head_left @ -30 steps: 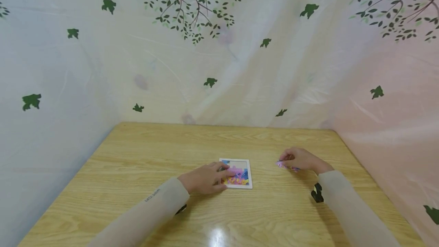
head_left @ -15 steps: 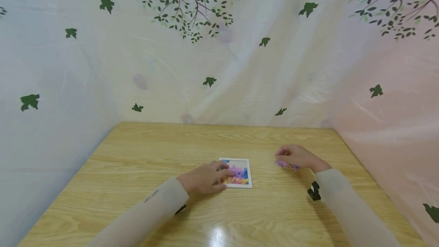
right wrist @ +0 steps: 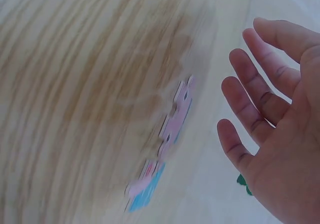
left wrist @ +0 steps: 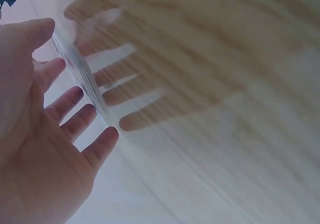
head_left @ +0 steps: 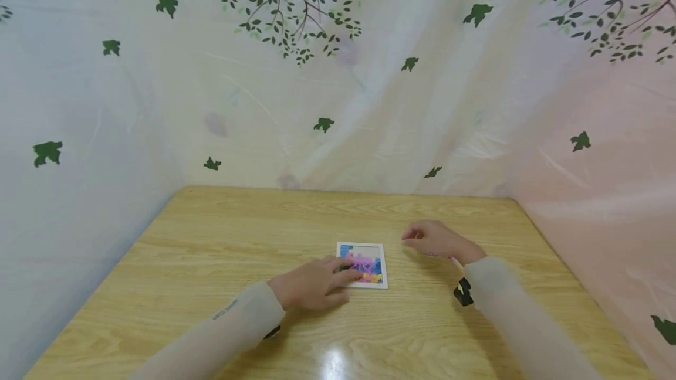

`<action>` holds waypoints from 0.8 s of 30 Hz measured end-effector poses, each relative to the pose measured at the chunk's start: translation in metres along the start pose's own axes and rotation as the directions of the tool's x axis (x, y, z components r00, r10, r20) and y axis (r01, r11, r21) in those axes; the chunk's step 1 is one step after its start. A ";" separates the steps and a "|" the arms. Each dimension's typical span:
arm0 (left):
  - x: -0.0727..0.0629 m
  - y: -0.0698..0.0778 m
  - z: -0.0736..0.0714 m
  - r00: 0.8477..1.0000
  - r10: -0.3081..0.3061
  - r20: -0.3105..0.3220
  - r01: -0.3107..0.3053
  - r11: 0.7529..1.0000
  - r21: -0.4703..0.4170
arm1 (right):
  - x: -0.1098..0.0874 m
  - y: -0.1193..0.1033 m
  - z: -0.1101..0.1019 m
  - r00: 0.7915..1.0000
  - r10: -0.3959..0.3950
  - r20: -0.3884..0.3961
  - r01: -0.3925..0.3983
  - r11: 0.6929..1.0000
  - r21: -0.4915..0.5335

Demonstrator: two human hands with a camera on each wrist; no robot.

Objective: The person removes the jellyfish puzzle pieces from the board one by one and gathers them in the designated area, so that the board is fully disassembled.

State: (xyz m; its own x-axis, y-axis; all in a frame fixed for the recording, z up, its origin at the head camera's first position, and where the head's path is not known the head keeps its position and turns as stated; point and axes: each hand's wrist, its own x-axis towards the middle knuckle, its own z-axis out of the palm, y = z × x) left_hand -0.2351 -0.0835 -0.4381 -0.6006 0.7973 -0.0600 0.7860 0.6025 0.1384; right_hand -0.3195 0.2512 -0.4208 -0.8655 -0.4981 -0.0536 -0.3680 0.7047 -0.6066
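A small jigsaw puzzle (head_left: pixel 374 265) with pink, blue and yellow artwork lies in a white frame (head_left: pixel 385 268) on the table; a pale patch shows near its top edge. My left hand (head_left: pixel 311 284) rests over the frame's left side, fingers extended onto the picture. In the left wrist view, the fingertips of that hand (left wrist: pixel 50 129) are at the frame's edge. To the right, my right hand (head_left: pixel 438 240) hovers with loosely bent fingers. Beneath it, pink and blue puzzle pieces (right wrist: pixel 175 121) lie on the table; no piece is visible in its fingers.
The wood-grain table (head_left: pixel 253 221) extends around the frame. A pale curtain (head_left: pixel 264 104) printed with leaves and branches encloses the back and both sides. Black camera mounts (head_left: pixel 463 292) sit at the wrists.
My right hand has moved left, away from the loose pieces and toward the frame. My left hand has shifted slightly down and left, uncovering more of the puzzle's upper left.
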 end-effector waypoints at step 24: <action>0.000 -0.003 -0.001 0.988 0.148 -0.047 -0.132 0.961 0.243 | 0.056 -0.066 0.056 0.975 -0.195 0.109 0.200 0.979 -0.038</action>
State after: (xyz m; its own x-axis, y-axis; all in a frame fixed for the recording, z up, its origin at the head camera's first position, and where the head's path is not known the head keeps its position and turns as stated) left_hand -0.2378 -0.0855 -0.4380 -0.4839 0.8751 0.0073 0.8704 0.4821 -0.0996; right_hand -0.3250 0.1487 -0.4284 -0.7345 -0.6783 -0.0207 -0.5466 0.6095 -0.5743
